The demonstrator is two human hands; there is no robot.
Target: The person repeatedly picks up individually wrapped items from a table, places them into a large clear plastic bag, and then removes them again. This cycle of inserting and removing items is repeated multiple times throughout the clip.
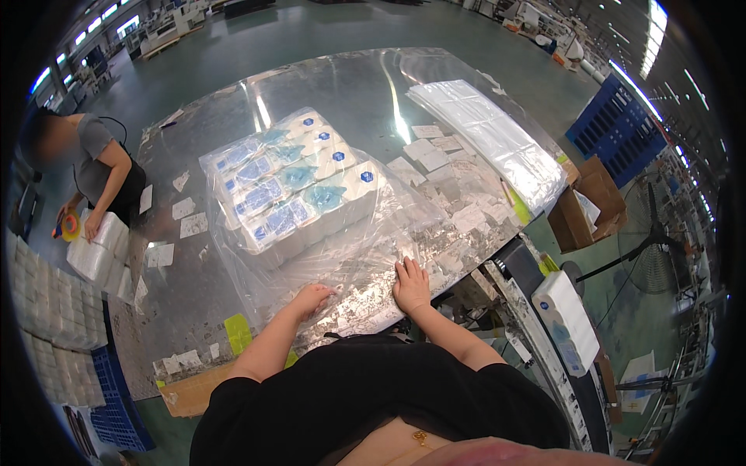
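A large clear plastic bag [344, 256] lies on the metal-topped table [198, 116] before me. Inside it are several white tissue packs [291, 180] with blue and teal print, set side by side in a block. My left hand [315, 300] pinches the near edge of the bag's film between thumb and fingers. To the right, my right hand [412, 285] rests palm down near the table's front edge, fingers spread over the film. Whether it grips any film cannot be seen.
Flat plastic bags [489, 145] are stacked at the right. A conveyor [559, 373] carries a tissue pack [565, 323] beside a fan [653, 256] and a cardboard box [588, 209]. At the left, a co-worker [102, 157] holds a tape dispenser [69, 226] over wrapped packs [102, 250].
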